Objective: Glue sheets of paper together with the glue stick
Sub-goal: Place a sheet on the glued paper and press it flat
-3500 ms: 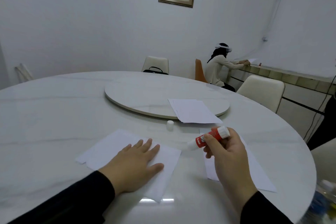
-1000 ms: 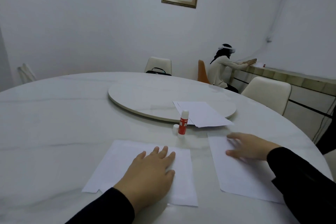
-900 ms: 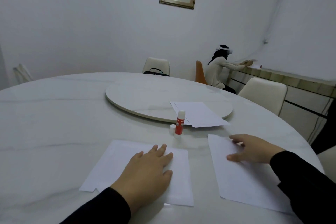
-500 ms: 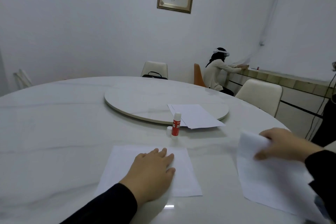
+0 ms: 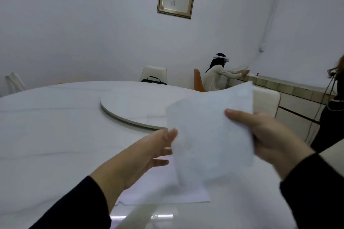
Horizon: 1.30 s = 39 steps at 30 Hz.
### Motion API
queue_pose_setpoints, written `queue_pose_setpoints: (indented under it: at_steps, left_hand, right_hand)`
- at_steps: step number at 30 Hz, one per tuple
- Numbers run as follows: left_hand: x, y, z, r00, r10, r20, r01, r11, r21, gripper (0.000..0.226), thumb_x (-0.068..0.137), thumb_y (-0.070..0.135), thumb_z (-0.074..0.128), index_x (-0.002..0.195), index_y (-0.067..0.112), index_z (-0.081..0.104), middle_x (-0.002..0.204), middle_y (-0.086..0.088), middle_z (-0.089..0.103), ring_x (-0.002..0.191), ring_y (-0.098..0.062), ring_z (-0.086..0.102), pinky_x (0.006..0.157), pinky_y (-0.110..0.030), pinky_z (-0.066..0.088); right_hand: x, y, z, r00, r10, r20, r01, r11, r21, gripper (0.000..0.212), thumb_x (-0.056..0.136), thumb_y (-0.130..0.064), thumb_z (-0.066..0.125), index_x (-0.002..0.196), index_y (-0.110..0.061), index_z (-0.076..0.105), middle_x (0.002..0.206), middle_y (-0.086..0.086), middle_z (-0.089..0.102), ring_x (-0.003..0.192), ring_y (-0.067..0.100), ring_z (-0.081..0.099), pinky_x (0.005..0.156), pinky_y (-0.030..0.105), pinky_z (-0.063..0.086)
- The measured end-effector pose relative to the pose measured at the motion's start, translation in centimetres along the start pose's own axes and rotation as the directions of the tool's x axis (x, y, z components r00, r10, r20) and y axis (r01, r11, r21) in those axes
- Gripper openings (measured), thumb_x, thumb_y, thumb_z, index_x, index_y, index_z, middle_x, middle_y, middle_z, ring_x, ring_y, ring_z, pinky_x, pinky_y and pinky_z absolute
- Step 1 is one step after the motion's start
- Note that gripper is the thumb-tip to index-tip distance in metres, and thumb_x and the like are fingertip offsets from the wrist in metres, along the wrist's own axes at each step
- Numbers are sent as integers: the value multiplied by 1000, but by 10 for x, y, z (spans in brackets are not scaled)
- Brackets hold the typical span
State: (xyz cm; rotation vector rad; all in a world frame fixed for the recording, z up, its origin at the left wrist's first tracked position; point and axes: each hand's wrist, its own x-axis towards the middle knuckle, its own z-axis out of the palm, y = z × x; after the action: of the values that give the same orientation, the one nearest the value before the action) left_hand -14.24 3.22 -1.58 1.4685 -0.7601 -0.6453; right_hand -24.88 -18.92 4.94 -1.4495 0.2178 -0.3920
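A sheet of paper (image 5: 210, 135), flat on the surface a moment ago, is now lifted above the other sheet (image 5: 163, 189), pinched by the right hand (image 5: 264, 135) and left hand (image 5: 149, 152), likely for laying on top.

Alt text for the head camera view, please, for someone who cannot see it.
Both hands hold a white sheet of paper in the air, the right hand gripping its right edge, the left hand at its left edge. Under it, another sheet lies flat on a round white table.
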Motion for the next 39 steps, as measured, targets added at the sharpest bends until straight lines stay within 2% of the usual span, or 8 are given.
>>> queue_pose_setpoints:
  at_steps: [3,6,10,18,23,27,32,39]
  left_hand:
    - [-7,-3,-16,967,-65,-248,66,998,-2,28,78,28,72,102,14,66,90,2,76,81,-12,71,75,-26,55]
    - [-17,-8,-41,896,-121,-427,140,990,14,4,83,13,67,82,9,65,65,-2,66,53,-11,54,55,-23,47]
    - [-32,-17,-67,851,-182,-493,193,981,-30,18,80,12,70,90,-2,66,71,-11,58,58,-18,47,56,-25,42]
    - [-42,-36,-75,811,-175,-559,258,964,73,10,79,11,71,77,1,69,50,-4,61,39,-10,44,41,-19,33]
    - [-48,-39,-77,793,-139,-593,293,941,170,16,81,15,69,68,6,71,58,-9,70,43,-14,56,47,-25,33]
    - [-48,-40,-75,792,-132,-595,320,921,221,16,79,19,71,66,10,71,55,-7,67,41,-12,53,49,-24,32]
    - [-49,-41,-72,785,-75,-614,349,874,339,16,77,21,73,62,15,74,59,-2,71,54,-15,59,55,-24,39]
    - [-48,-43,-71,787,8,-617,370,794,482,19,75,21,75,59,15,68,42,8,56,47,-9,51,52,-22,35]
  right_hand:
    - [11,31,28,993,118,17,-119,983,139,25,73,-10,69,98,-4,70,89,14,77,70,24,74,58,35,61]
    - [19,56,36,987,149,60,-157,973,170,28,75,-13,70,102,-6,70,94,13,76,78,24,74,57,33,60]
    - [21,80,32,967,226,122,-231,972,33,41,66,-15,72,103,4,70,100,20,74,86,33,72,65,34,60]
    - [21,108,32,995,92,-24,-94,987,-128,12,76,-7,75,88,-3,74,85,16,77,74,30,74,54,28,56]
    - [20,114,30,990,118,-72,-131,968,-213,14,76,-11,76,78,1,70,77,18,75,69,31,72,69,40,55]
    - [17,113,26,986,140,-92,-161,945,-286,22,76,-16,77,65,-4,62,66,10,71,56,23,64,49,28,48]
    - [16,116,21,983,162,-87,-181,930,-320,35,75,-13,78,45,-14,59,52,4,64,42,16,57,41,18,41]
    - [17,118,23,982,164,-95,-188,904,-384,24,75,-16,77,58,-11,61,54,4,66,44,18,60,40,20,41]
